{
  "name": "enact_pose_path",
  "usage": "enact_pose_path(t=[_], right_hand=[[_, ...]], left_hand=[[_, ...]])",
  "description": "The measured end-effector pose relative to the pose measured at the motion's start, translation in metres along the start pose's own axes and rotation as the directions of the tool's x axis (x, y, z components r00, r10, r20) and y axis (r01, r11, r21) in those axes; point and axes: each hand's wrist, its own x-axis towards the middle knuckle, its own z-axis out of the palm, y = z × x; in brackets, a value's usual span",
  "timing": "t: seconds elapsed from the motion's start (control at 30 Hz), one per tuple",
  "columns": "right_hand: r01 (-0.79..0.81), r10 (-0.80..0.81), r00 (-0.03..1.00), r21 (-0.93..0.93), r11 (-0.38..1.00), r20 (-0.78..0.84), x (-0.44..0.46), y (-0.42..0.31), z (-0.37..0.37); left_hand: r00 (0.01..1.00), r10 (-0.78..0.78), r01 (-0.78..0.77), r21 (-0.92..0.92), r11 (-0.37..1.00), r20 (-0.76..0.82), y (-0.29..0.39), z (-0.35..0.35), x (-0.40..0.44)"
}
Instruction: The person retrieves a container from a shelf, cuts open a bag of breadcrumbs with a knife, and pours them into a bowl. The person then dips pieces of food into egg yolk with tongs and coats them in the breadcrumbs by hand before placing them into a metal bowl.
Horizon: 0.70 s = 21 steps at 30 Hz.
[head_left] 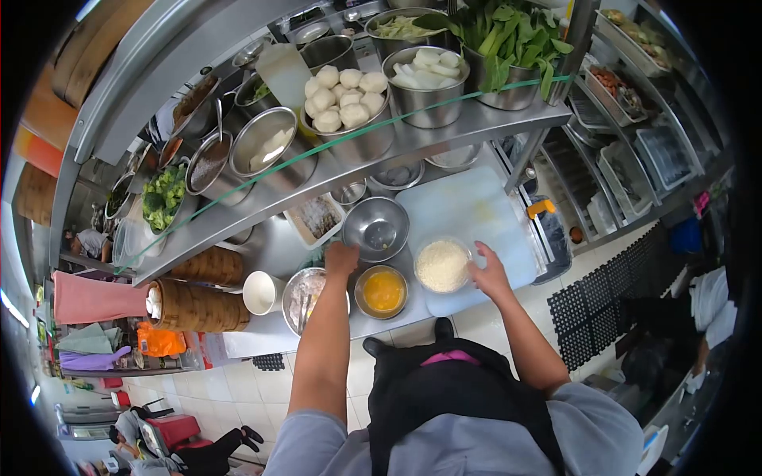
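Right hand (490,275) has its fingers loosely parted at the right edge of a round, pale-rimmed bowl of off-white crumbs (442,266), no real grip that I can see. Left hand (341,260) has its fingers curled in, just beside a round, shiny steel bowl (376,228); can't tell if they're pinching anything. Crumb bowl's probably light but spilly, so I'd cup both sides. Steel one's likely stiff and slick, grab the rim.

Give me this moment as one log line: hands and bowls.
left hand: at rim of steel bowl | right hand: beside crumb bowl | egg bowl: untouched
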Motion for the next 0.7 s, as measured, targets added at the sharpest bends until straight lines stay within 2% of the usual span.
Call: enact_pose_path(t=[0.03, 0.07, 0.13, 0.17, 0.2, 0.23, 0.27, 0.3, 0.33, 0.37, 0.4, 0.43, 0.47, 0.5, 0.53, 0.57, 0.6, 0.63, 0.7], right_hand=[[0.183, -0.204, 0.975, -0.203, 0.962, -0.088, 0.005, 0.002, -0.003], [0.189, -0.209, 0.974, -0.198, 0.962, -0.088, 0.008, 0.005, -0.008], [0.206, -0.208, 0.968, -0.027, 0.978, -0.139, 0.003, -0.017, -0.028], [0.205, -0.198, 0.972, 0.046, 0.978, -0.123, 0.007, -0.017, -0.034], [0.201, -0.193, 0.972, 0.050, 0.978, -0.135, 0.008, -0.024, -0.039], [0.181, -0.168, 0.982, 0.191, 0.965, -0.082, 0.007, -0.039, -0.043], [0.151, -0.150, 0.988, 0.328, 0.933, -0.029, 0.003, -0.054, -0.046], [0.147, -0.140, 0.989, 0.330, 0.933, -0.046, -0.003, -0.075, -0.046], [0.029, -0.059, 0.997, 0.485, 0.874, 0.045, -0.009, -0.100, -0.043], [-0.097, -0.002, 0.987, 0.617, 0.781, 0.159, -0.011, -0.113, -0.040], [-0.099, -0.008, 0.986, 0.621, 0.777, 0.167, -0.008, -0.114, -0.037], [-0.262, 0.007, 0.941, 0.716, 0.647, 0.338, -0.005, -0.115, -0.034], [-0.430, -0.010, 0.866, 0.754, 0.496, 0.500, -0.002, -0.115, -0.032], [-0.426, 0.064, 0.884, 0.742, 0.518, 0.463, 0.008, -0.097, -0.030], [-0.432, 0.058, 0.878, 0.737, 0.519, 0.475, 0.012, -0.085, -0.039], [-0.437, 0.065, 0.885, 0.771, 0.463, 0.462, 0.013, -0.071, -0.050], [-0.436, 0.075, 0.892, 0.803, 0.407, 0.446, 0.014, -0.059, -0.061], [-0.414, 0.131, 0.908, 0.808, 0.420, 0.397, 0.005, -0.061, -0.077], [-0.365, 0.207, 0.930, 0.827, 0.428, 0.304, -0.012, -0.049, -0.108]], left_hand=[[0.973, -0.106, 0.153, -0.233, 0.960, 0.204, 0.007, -0.005, 0.002], [0.975, -0.107, 0.152, -0.232, 0.961, 0.196, 0.011, -0.008, 0.000], [0.999, -0.036, 0.028, -0.476, 0.879, -0.008, 0.020, -0.013, -0.008], [1.000, -0.028, 0.020, -0.471, 0.882, -0.009, 0.022, -0.017, -0.013], [0.993, 0.050, -0.093, -0.473, 0.876, -0.103, 0.026, -0.027, -0.024], [0.973, 0.130, -0.208, -0.464, 0.861, -0.193, 0.036, -0.039, -0.032], [0.972, 0.148, -0.217, -0.459, 0.862, -0.182, 0.050, -0.049, -0.041], [0.970, 0.201, -0.245, -0.530, 0.812, -0.140, 0.064, -0.061, -0.051], [0.962, 0.252, -0.262, -0.600, 0.756, -0.103, 0.078, -0.072, -0.063], [0.968, 0.243, -0.231, -0.606, 0.761, -0.064, 0.098, -0.078, -0.076], [0.969, 0.236, -0.231, -0.601, 0.765, -0.071, 0.119, -0.084, -0.095], [0.937, 0.321, -0.139, -0.699, 0.702, 0.135, 0.138, -0.091, -0.114], [0.853, 0.414, -0.023, -0.769, 0.639, 0.319, 0.145, -0.097, -0.120], [0.862, 0.403, -0.024, -0.769, 0.639, 0.308, 0.140, -0.105, -0.112], [0.881, 0.348, -0.068, -0.642, 0.763, 0.321, 0.130, -0.114, -0.099], [0.897, 0.292, -0.101, -0.492, 0.865, 0.330, 0.114, -0.123, -0.083], [0.917, 0.242, -0.257, 0.008, 0.966, 0.316, 0.045, -0.103, -0.016], [0.934, 0.190, -0.326, 0.509, 0.797, 0.301, -0.021, -0.084, 0.049], [0.980, -0.143, 0.052, 0.510, 0.858, 0.140, -0.049, -0.087, 0.037]])
